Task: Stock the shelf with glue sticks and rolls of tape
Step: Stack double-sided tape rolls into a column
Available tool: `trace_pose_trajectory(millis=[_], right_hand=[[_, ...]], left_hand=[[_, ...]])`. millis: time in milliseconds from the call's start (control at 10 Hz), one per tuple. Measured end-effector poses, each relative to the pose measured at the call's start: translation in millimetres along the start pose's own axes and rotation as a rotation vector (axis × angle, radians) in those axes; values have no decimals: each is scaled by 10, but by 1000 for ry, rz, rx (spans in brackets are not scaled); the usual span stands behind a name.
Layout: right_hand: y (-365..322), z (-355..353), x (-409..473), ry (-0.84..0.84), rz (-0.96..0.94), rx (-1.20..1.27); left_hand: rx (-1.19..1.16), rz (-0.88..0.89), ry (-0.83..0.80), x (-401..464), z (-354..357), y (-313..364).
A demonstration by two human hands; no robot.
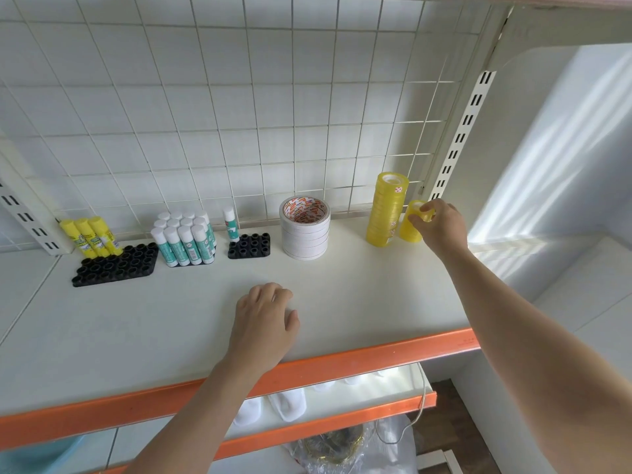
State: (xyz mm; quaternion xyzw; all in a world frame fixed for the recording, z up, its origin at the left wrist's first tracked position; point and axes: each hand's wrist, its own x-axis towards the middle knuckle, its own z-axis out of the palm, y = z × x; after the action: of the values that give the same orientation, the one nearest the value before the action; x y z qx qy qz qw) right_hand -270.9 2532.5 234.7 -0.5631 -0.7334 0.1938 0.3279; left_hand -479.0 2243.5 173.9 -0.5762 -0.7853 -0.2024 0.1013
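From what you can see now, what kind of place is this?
Probably a stationery shop display: a white shelf with an orange edge and a wire grid back, glue sticks in black holders, and stacked yellow tape rolls.

Bare forearms and hands (sleeveless as far as visible).

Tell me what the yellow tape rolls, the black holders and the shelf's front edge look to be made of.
Yellow tape rolls: clear glossy plastic film; light passes through.
Black holders: matte moulded plastic, probably; rows of uniform sockets.
Front edge: orange painted metal, seemingly; smooth, slight sheen.
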Motion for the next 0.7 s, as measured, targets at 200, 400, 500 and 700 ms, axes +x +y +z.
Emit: trace_pose_trajectory(millis=[200, 400, 500, 700], right_hand=[[1, -16, 9, 8, 4, 6], [6, -35, 22, -5, 14, -25], [0, -18, 20, -3, 3, -41], [-46, -6, 22, 27, -75, -50]], left_hand=[[6, 2, -7, 6, 5, -2], [8, 1, -4, 1, -6, 6], [5, -1, -2, 2, -10, 6], [4, 1, -2, 0, -9, -4]])
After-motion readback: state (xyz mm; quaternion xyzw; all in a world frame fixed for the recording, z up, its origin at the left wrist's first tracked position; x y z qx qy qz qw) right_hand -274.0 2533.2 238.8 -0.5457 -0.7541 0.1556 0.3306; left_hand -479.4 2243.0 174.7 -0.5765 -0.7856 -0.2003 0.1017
